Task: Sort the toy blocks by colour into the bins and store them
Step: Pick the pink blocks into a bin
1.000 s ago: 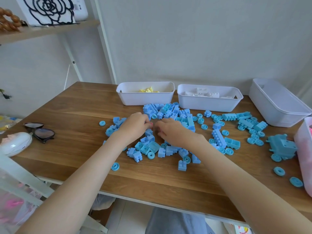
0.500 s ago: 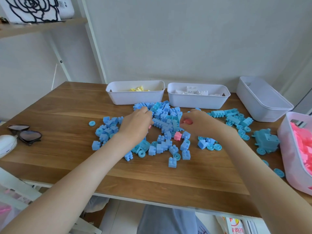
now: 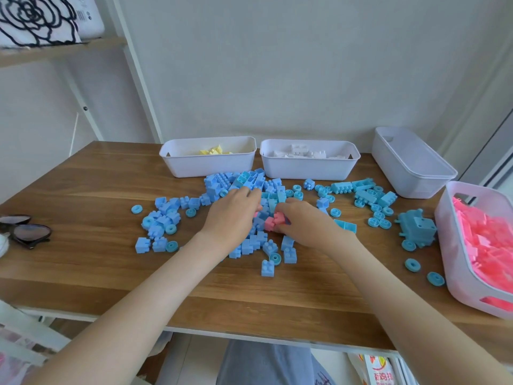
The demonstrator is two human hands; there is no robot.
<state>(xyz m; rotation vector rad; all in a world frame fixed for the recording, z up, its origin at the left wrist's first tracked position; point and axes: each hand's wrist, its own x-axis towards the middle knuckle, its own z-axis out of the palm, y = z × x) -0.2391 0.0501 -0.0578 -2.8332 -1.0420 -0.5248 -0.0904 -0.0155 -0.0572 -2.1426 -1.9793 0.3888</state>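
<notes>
Four bins (image 3: 208,165) on wooden table (image 3: 83,195), pale wall (image 3: 277,65), corner shelf (image 3: 63,52).

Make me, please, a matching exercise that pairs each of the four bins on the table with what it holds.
Column one:
1. left back bin
2. middle back bin
3. right back bin
4. near right bin

Column two:
a. pink blocks
b. no blocks visible
c. yellow blocks
d. white blocks

Pairs: 1-c, 2-d, 3-b, 4-a.

Single head-worn wide-angle view, facing forward and down over table (image 3: 83,273) toward wall (image 3: 277,79); close, left hand (image 3: 231,215) and right hand (image 3: 308,223) mid-frame.
</notes>
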